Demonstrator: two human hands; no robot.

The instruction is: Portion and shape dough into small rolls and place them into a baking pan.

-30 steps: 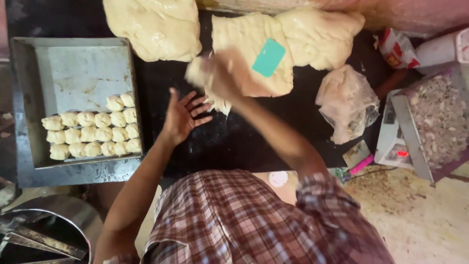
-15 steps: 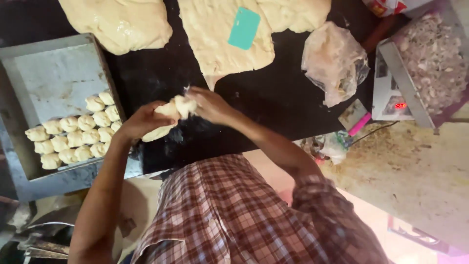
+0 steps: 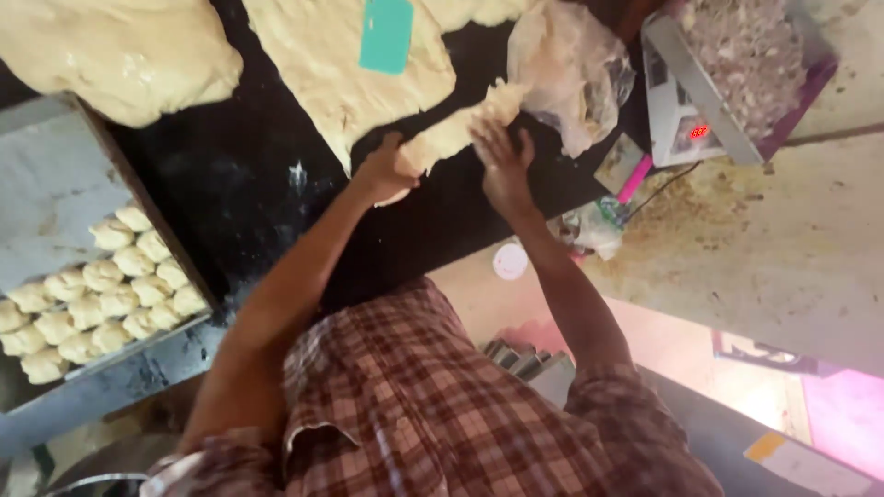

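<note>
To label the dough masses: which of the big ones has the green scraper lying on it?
The middle dough slab, under the teal scraper; the left mass is bare.

Single head cam, looking steeply down from above the person's shoulders, tilted; both hands mid-frame, close; black worktop (image 3: 249, 175) beyond them, upper frame.

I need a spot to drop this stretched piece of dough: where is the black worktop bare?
Barest is the black worktop between the grey metal tray of dough balls and the large flat sheet of dough, left of the left hand. Another strip lies below the stretched dough piece. It is crowded by the right hand: crumpled plastic bag, weighing scale.
</note>
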